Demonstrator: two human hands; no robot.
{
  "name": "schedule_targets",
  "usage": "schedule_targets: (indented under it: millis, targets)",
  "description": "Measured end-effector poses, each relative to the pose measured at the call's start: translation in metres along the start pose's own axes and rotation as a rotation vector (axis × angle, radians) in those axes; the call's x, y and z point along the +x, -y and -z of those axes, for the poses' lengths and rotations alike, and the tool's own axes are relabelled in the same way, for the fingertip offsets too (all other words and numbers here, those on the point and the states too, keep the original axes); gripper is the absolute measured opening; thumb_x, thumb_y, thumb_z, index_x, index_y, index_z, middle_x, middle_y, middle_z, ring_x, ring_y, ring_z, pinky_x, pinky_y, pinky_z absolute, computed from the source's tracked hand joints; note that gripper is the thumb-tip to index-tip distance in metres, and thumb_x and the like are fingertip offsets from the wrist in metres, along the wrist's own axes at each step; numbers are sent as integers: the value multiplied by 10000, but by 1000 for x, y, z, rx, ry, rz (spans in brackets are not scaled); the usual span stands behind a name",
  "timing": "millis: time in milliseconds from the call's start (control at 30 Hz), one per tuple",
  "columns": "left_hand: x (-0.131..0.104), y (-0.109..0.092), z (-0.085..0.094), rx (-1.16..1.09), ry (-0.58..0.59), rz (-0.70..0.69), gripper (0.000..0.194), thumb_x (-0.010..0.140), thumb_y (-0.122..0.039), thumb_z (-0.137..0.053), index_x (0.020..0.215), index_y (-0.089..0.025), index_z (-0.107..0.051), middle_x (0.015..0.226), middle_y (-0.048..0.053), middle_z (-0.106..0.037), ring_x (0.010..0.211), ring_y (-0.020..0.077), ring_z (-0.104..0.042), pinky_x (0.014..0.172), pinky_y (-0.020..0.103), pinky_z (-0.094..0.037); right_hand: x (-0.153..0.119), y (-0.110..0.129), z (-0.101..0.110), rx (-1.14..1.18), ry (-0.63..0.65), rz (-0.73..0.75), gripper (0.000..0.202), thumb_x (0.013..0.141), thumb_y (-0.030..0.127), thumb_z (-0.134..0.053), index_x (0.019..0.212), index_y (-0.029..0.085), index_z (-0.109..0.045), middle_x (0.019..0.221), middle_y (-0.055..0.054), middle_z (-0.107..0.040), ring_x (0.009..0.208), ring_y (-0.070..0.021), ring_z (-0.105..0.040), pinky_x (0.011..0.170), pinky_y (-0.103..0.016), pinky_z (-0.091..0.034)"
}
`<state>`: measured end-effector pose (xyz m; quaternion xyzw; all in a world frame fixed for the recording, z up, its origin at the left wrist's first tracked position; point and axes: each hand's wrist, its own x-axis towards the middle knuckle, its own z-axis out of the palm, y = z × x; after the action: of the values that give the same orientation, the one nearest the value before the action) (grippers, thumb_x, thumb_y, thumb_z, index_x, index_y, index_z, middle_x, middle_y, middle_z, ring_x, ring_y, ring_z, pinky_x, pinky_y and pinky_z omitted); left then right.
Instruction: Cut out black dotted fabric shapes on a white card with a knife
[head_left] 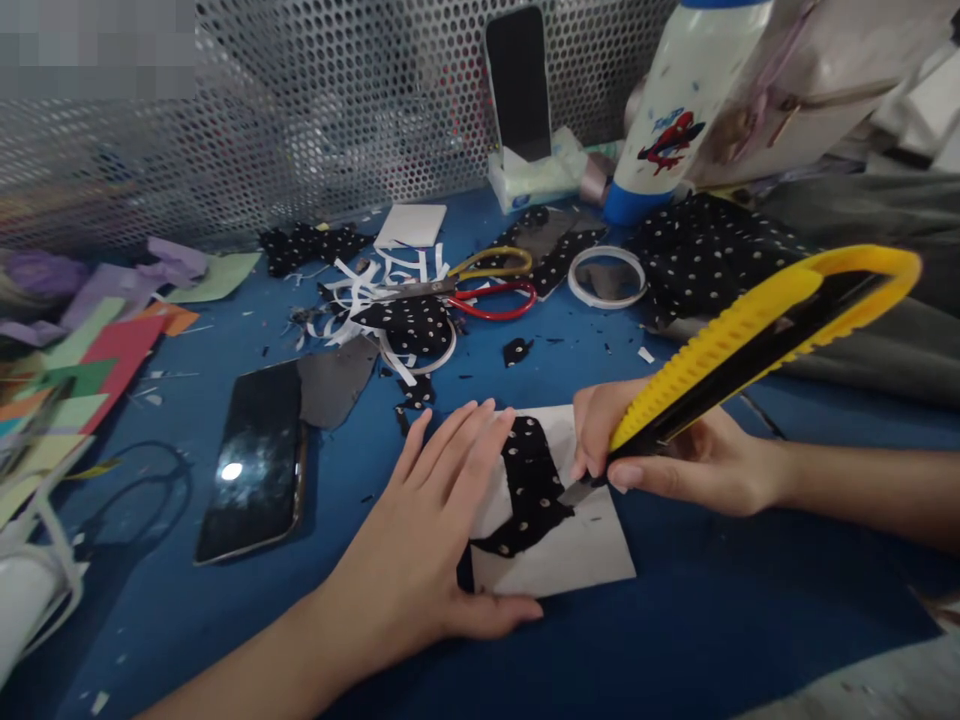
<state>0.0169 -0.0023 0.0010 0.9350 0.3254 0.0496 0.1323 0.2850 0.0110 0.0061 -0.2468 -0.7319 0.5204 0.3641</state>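
My left hand [427, 540] lies spread on the left part of a white square card [585, 560], fingers apart and thumb along its lower edge. On the card is a piece of black polka-dot fabric [534, 480], partly beside my left fingertips. My right hand [675, 460] is closed around a yellow and black utility knife [720, 360]. The knife slants down to the left, and its blade tip is at the right edge of the dotted fabric.
A black phone [255, 460] lies left of the card. Red and yellow scissors [487, 295], white paper strips, fabric scraps and a white ring [606, 277] are behind it. A bottle [682, 110] and a propped phone [519, 85] stand at the back. Coloured paper [112, 370] lies left.
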Motion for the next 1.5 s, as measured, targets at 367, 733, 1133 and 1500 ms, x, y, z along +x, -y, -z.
schedule_targets:
  millis: [367,733,1133,1500]
  targets:
    - [1,-1,-1,-10,16,24,1334,628,-671,-777,1557,-164,37,1619,154,-190,1494,349,-164,1219,574,-64,-5,10,-8,-238,-7,121,116,849,146,-646,947,190,-601,836,-37,-617,792,-148,-610,703,-269,-511]
    - [0,-2,-1,9,-4,22,1326,644,-707,-748,1558,-152,35,1622,147,-187,1495,348,-161,1217,576,-62,-5,6,-15,-15,-199,9,80,917,230,-620,931,198,-548,865,-19,-583,577,-72,-558,544,-225,-491]
    - [0,0,-4,-11,-13,14,1322,651,-758,-710,1561,-153,33,1624,132,-190,1495,342,-156,1221,553,-34,-3,1,-15,-195,-168,-21,193,824,199,-743,895,219,-565,829,-3,-639,740,-119,-640,663,-227,-539]
    - [-2,3,-7,-2,-21,-5,1211,744,-854,-512,1569,-182,67,1639,95,-142,1507,314,-115,1224,516,7,9,-6,-16,-269,-230,13,204,781,209,-763,795,192,-560,717,9,-591,609,-117,-575,540,-248,-464]
